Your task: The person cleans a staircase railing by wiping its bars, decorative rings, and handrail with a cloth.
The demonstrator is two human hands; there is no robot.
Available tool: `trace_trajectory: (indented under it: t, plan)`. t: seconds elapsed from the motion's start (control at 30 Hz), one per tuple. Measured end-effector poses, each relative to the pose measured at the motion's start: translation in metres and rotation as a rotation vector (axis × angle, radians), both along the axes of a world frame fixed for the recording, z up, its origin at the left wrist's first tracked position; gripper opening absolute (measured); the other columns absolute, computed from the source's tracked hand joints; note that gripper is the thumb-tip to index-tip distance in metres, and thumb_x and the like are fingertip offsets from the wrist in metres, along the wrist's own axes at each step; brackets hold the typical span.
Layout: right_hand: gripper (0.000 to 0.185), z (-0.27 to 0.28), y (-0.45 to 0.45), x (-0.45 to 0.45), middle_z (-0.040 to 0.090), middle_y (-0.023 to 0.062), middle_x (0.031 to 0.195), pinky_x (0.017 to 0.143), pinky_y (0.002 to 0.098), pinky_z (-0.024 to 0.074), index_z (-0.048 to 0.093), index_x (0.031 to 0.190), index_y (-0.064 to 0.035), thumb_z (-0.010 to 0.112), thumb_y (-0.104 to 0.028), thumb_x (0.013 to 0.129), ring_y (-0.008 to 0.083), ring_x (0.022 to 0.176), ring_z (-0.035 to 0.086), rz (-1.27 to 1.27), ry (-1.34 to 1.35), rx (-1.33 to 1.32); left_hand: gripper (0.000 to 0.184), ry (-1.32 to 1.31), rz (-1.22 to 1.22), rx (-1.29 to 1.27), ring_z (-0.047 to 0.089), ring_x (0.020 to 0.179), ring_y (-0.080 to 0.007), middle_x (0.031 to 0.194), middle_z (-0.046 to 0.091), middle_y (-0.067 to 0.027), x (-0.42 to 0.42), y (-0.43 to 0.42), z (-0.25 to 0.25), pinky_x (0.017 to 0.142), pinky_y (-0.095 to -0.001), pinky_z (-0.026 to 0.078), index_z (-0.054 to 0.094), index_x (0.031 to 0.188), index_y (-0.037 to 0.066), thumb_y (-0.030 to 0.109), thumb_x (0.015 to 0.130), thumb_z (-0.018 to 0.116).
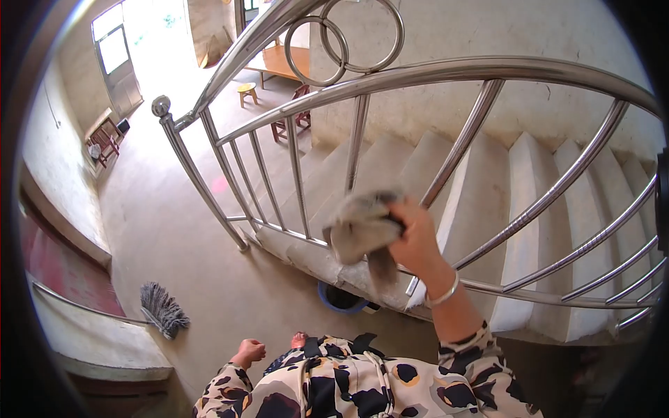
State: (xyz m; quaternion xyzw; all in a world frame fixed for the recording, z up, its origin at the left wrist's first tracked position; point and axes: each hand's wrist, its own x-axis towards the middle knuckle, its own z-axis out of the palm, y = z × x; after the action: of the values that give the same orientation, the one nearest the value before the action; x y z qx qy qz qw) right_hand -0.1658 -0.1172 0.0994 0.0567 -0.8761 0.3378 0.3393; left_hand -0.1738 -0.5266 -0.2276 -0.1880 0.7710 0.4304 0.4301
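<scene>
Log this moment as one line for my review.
right hand: holding cloth, before railing, contact unclear | left hand: curled, nothing visible in it | nearby: bucket beside stairs, mop left of bucket

Inspection finding: no text, label, brand, number or sign can be read.
</scene>
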Motion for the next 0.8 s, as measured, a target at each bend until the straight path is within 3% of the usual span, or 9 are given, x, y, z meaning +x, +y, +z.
trace_trajectory:
  t: [0.2, 0.27, 0.33, 0.5, 0.57, 0.63, 0.7, 0.73, 0.8]
  plan:
    - [0.028, 0.046, -0.011, -0.079, 0.051, 0.0189, 0.092, 0.076, 0.0351, 0.0391, 0.056, 0.09, -0.0019, 0.058, -0.005, 0.062, 0.0364, 0.088, 0.047, 0.022, 0.401, 0.072, 0.018, 0.031, 0.031, 0.108, 0.058, 0.061, -0.0159, 0.071, 0.059, -0.0082, 0.0, 0.018, 0.009, 0.052, -0.0242, 0.047, 0.056, 0.083, -0.001, 0.015, 0.076, 0.053]
    - [0.032, 0.012, -0.015, -0.094, 0.047, 0.0199, 0.102, 0.081, 0.0379, 0.0368, 0.056, 0.093, -0.0035, 0.057, -0.004, 0.062, 0.0377, 0.093, 0.044, -0.024, 0.44, 0.107, 0.018, 0.025, 0.064, 0.116, 0.058, 0.061, -0.0157, 0.071, 0.059, -0.0082, 0.006, 0.012, 0.001, 0.053, -0.0238, 0.048, 0.055, 0.083, -0.001, 0.015, 0.076, 0.053]
    - [0.041, -0.041, -0.021, -0.089, 0.041, 0.0218, 0.113, 0.088, 0.0393, 0.0337, 0.054, 0.099, -0.0059, 0.053, 0.002, 0.059, 0.0404, 0.104, 0.038, -0.036, 0.305, 0.069, 0.016, 0.0, 0.112, 0.128, 0.058, 0.06, -0.0161, 0.07, 0.059, -0.0082, 0.015, 0.0, 0.001, 0.052, -0.0244, 0.048, 0.055, 0.082, -0.001, 0.013, 0.076, 0.053]
    - [0.034, -0.193, -0.014, -0.076, 0.036, 0.0201, 0.119, 0.09, 0.0365, 0.0348, 0.058, 0.092, -0.0058, 0.053, 0.001, 0.059, 0.0352, 0.108, 0.039, 0.087, -0.105, -0.093, 0.014, -0.112, 0.197, 0.115, 0.057, 0.056, -0.0177, 0.065, 0.056, -0.0077, 0.046, -0.066, -0.053, 0.049, -0.027, 0.048, 0.054, 0.082, -0.001, 0.011, 0.075, 0.053]
    - [0.026, -0.23, -0.01, -0.077, 0.057, 0.0172, 0.09, 0.084, 0.0373, 0.0386, 0.061, 0.085, -0.0044, 0.056, -0.006, 0.06, 0.0337, 0.094, 0.049, 0.025, -0.268, 0.076, 0.014, -0.085, 0.078, -0.08, 0.057, 0.056, -0.0182, 0.065, 0.056, -0.0082, 0.05, -0.061, -0.009, 0.049, -0.0281, 0.048, 0.053, 0.083, -0.001, 0.01, 0.075, 0.053]
    - [0.026, -0.231, -0.006, -0.076, 0.058, 0.0166, 0.082, 0.08, 0.037, 0.0411, 0.061, 0.085, -0.0037, 0.055, -0.005, 0.06, 0.0334, 0.086, 0.051, 0.031, -0.393, 0.077, 0.015, -0.035, 0.002, -0.169, 0.058, 0.057, -0.0193, 0.066, 0.057, -0.0094, 0.048, -0.051, 0.026, 0.049, -0.029, 0.048, 0.053, 0.084, -0.001, 0.01, 0.074, 0.053]
    - [0.023, -0.21, -0.008, -0.076, 0.059, 0.0147, 0.067, 0.069, 0.0334, 0.0457, 0.06, 0.084, -0.0016, 0.055, -0.005, 0.062, 0.0312, 0.065, 0.056, 0.028, -0.529, 0.063, 0.017, -0.034, 0.091, -0.058, 0.059, 0.058, -0.0206, 0.067, 0.058, -0.0104, 0.048, -0.075, -0.022, 0.05, -0.0288, 0.048, 0.054, 0.085, -0.002, 0.011, 0.074, 0.054]
    - [0.023, -0.184, -0.013, -0.075, 0.059, 0.0147, 0.067, 0.069, 0.0334, 0.0457, 0.06, 0.084, -0.0016, 0.055, -0.005, 0.062, 0.0312, 0.065, 0.056, 0.03, -0.528, 0.07, 0.017, -0.034, 0.096, -0.052, 0.059, 0.058, -0.0206, 0.067, 0.058, -0.0104, 0.04, -0.079, -0.045, 0.05, -0.0288, 0.048, 0.054, 0.085, -0.002, 0.011, 0.074, 0.054]
    - [0.025, -0.122, -0.024, -0.074, 0.058, 0.0209, 0.076, 0.069, 0.0346, 0.0433, 0.058, 0.084, 0.0004, 0.053, -0.006, 0.06, 0.0326, 0.078, 0.056, 0.143, -0.474, -0.315, 0.016, -0.145, 0.286, 0.22, 0.059, 0.058, -0.0198, 0.067, 0.058, -0.0095, 0.034, -0.083, -0.071, 0.05, -0.0284, 0.048, 0.055, 0.084, -0.002, 0.012, 0.075, 0.052]
